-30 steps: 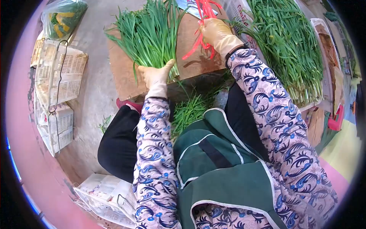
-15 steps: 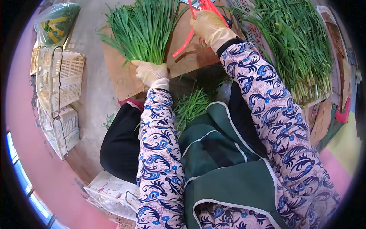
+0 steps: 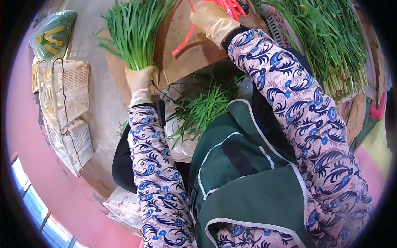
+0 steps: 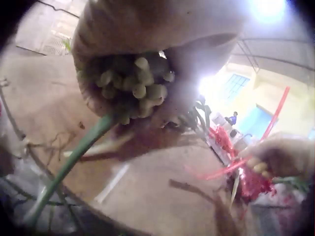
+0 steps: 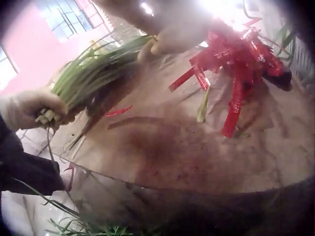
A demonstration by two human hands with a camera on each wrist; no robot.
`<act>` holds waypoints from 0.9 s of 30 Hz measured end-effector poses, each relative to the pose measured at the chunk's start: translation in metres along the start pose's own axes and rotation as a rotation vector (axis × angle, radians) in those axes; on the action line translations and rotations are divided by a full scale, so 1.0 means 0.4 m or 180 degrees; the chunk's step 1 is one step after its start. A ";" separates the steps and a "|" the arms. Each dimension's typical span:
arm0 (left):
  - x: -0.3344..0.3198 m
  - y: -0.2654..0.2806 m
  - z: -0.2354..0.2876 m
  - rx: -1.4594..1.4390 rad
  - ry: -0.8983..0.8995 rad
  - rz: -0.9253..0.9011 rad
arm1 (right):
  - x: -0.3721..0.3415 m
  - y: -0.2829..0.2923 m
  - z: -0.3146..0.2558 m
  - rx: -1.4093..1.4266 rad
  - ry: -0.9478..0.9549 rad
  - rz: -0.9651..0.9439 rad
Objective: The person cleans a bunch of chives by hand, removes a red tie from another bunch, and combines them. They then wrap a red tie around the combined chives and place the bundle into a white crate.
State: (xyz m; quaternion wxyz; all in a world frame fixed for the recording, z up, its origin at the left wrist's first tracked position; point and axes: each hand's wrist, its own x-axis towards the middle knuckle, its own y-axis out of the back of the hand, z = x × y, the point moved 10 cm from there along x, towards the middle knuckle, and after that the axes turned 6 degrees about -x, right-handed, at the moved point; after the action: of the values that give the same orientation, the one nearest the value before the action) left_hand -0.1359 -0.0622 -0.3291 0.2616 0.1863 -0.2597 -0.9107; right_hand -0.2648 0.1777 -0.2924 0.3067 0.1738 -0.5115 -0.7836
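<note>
My gloved left hand (image 3: pixel 139 80) grips a bunch of garlic chives (image 3: pixel 134 33) around its base, with the leaves fanning away over the wooden board (image 3: pixel 182 62). In the left wrist view the pale cut stem ends (image 4: pixel 140 91) show inside the curled fingers, and one loose green stalk (image 4: pixel 74 160) hangs below. My gloved right hand (image 3: pixel 211 20), at the board's far right, pinches a red plastic strip (image 3: pixel 184 43) whose end dangles toward me. Beside it lies a heap of red strips (image 5: pixel 241 59) on the board.
On the right, a crate holds a big pile of chives (image 3: pixel 322 41). Loose green leaves (image 3: pixel 206 103) lie below the board's near edge. White plastic crates (image 3: pixel 68 91) and a bagged bundle (image 3: pixel 53 35) stand at the left.
My left hand has closed around the chive bunch's base, and both have shifted left in the view. The right hand has drawn the red strip away from the heap, leftward.
</note>
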 end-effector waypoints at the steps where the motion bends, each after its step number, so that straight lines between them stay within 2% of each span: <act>1: -0.017 0.013 0.044 -0.0297 0.0112 -0.0211 | 0.004 0.015 -0.005 -0.0055 0.0058 -0.0181; 2: -0.055 0.010 0.104 -0.0593 0.0213 -0.0412 | -0.007 0.022 0.002 -0.0110 0.0111 -0.0347; 3: -0.073 0.021 0.128 -0.0568 0.0397 -0.0426 | 0.069 -0.132 0.040 0.2227 -0.0945 -0.0398; 5: -0.081 0.034 0.164 -0.0593 0.0503 -0.0464 | 0.003 -0.032 0.053 0.2575 -0.1138 -0.0241; 7: -0.069 0.047 0.172 -0.0518 0.0651 -0.0559 | 0.009 -0.048 0.031 0.2956 -0.1677 -0.0115; 8: -0.062 0.051 0.170 -0.0542 0.0674 -0.0558 | 0.010 -0.059 -0.002 0.3212 -0.1605 -0.0227; 9: -0.122 0.002 0.233 -0.0567 0.0633 -0.0551 | -0.069 -0.042 0.048 0.3464 -0.1550 -0.0278; 11: -0.133 -0.009 0.263 -0.0539 0.0613 -0.0490 | -0.076 -0.068 0.031 0.3777 -0.1691 -0.0330; 13: -0.130 -0.027 0.264 -0.0597 0.0352 -0.0462 | -0.081 -0.099 0.016 0.4118 -0.1961 -0.0390; 16: -0.121 -0.036 0.230 -0.0161 0.0172 -0.0354 | -0.080 -0.049 0.029 0.3505 -0.1503 -0.0129; 17: -0.101 -0.040 0.181 -0.0034 0.0099 -0.0309 | -0.075 -0.001 0.040 0.2891 -0.1212 0.0004; 19: -0.098 -0.037 0.138 0.0311 0.0121 -0.0245 | -0.060 0.007 0.086 0.3174 -0.1716 -0.0675; 20: -0.112 -0.032 0.143 0.0507 -0.0002 -0.0055 | -0.026 0.002 0.086 0.3068 -0.1722 -0.0436; 22: -0.153 -0.037 0.166 0.0891 -0.0268 0.0333 | -0.019 0.078 0.086 0.2140 -0.1199 -0.0236; 24: -0.170 -0.060 0.173 0.1157 -0.0144 0.0201 | -0.026 0.151 0.049 0.0647 -0.0232 -0.0453; 25: -0.175 -0.068 0.179 0.1363 -0.0016 0.0174 | -0.014 0.159 0.058 0.0805 -0.0305 -0.0600; 26: -0.176 -0.072 0.175 0.1576 0.0117 0.0146 | -0.018 0.183 0.076 0.0946 -0.0246 -0.0486; 27: -0.169 -0.077 0.171 0.1838 0.0027 0.0117 | -0.008 0.161 0.069 0.0956 -0.0245 -0.0585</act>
State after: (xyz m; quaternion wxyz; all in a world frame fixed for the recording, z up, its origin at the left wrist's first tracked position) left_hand -0.1264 0.0247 -0.2784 0.2153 0.2522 -0.5104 -0.7934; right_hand -0.2592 0.1805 -0.2225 0.1847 0.2336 -0.6161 -0.7292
